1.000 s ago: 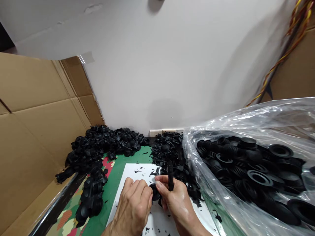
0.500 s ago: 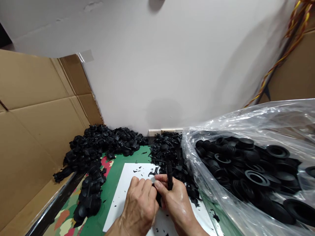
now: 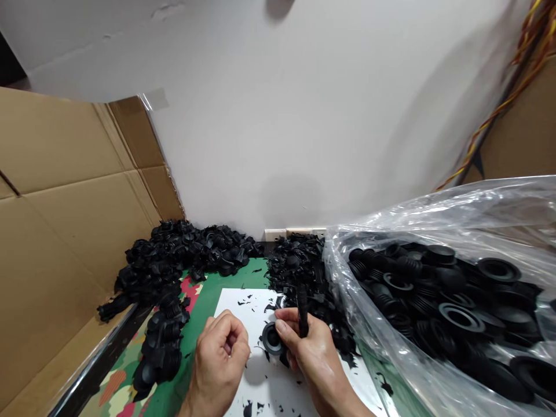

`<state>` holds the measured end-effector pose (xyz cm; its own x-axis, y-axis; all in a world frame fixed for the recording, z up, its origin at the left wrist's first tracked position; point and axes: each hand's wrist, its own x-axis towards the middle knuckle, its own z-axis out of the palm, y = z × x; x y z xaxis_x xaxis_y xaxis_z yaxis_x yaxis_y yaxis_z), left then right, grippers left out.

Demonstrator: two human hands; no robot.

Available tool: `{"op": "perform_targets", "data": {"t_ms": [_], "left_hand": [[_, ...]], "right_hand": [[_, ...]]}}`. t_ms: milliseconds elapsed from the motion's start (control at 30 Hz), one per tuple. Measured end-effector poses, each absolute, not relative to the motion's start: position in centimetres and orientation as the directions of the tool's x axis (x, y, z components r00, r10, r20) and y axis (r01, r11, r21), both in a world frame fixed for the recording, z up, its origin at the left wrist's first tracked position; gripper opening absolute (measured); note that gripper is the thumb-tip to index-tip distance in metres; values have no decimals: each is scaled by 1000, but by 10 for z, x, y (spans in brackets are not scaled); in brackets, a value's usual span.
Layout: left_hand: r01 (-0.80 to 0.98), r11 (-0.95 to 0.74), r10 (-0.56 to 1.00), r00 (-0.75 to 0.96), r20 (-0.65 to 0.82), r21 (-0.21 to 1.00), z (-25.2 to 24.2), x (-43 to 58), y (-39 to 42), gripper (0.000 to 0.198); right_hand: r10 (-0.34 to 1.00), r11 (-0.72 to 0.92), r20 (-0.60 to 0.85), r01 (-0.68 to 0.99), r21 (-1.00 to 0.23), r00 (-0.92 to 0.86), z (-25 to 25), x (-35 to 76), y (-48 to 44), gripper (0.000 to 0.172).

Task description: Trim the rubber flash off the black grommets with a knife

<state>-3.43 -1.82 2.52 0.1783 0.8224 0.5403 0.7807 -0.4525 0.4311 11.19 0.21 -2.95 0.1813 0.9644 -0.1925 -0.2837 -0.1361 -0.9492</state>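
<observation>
My right hand (image 3: 306, 341) grips a round black rubber part (image 3: 273, 339) at its rim, between thumb and fingers. The part's open ring faces up and left. A dark stick-like handle (image 3: 302, 310) stands up from the same hand; its lower end is hidden. To the left, my left hand (image 3: 223, 353) is curled with its fingertips drawn in, apart from the rubber part. Whatever may be inside it is hidden. Beneath both hands lies a white board (image 3: 237, 301) strewn with small black scraps (image 3: 247, 409).
Ribbed black rubber parts (image 3: 204, 246) are heaped behind and to the left, beside a cardboard sheet (image 3: 87, 202). A pile of black trimmings (image 3: 299, 263) lies behind the board. At right, a clear plastic bag (image 3: 343, 272) holds larger black parts (image 3: 460, 315). A wall (image 3: 304, 116) rises behind.
My left hand has come away from the rubber part and moved left, turning over with its fingers curled. The part's round opening now shows in my right hand, which has barely moved.
</observation>
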Motion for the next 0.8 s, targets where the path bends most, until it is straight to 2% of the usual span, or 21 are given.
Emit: {"op": "perform_targets", "data": {"t_ms": [167, 300, 333, 400, 500, 600, 800], "left_hand": [[832, -337, 877, 108, 468, 441, 21, -44, -18, 36], [783, -397, 838, 97, 536, 479, 26, -39, -23, 14], [765, -436, 817, 116, 565, 473, 29, -37, -24, 15], [747, -521, 768, 198, 609, 414, 34, -32, -28, 19], [751, -617, 702, 390, 596, 235, 38, -23, -32, 16], [783, -616, 667, 465, 583, 81, 36, -18, -32, 20], [810, -587, 666, 498, 555, -22, 30, -16, -29, 25]], "right_hand": [[963, -141, -202, -306, -941, 179, -28, 111, 0, 31], [965, -148, -206, -315, -938, 162, -23, 112, -1, 31], [965, -155, -212, -317, -936, 153, -21, 112, -2, 32], [966, -165, -218, -320, -933, 137, -16, 113, -5, 34], [972, -151, -199, -314, -937, 125, -11, 114, -9, 35], [978, -117, -164, -309, -944, 132, -9, 113, -11, 34], [971, -129, -190, -348, -929, 147, -10, 111, -11, 35]]}}
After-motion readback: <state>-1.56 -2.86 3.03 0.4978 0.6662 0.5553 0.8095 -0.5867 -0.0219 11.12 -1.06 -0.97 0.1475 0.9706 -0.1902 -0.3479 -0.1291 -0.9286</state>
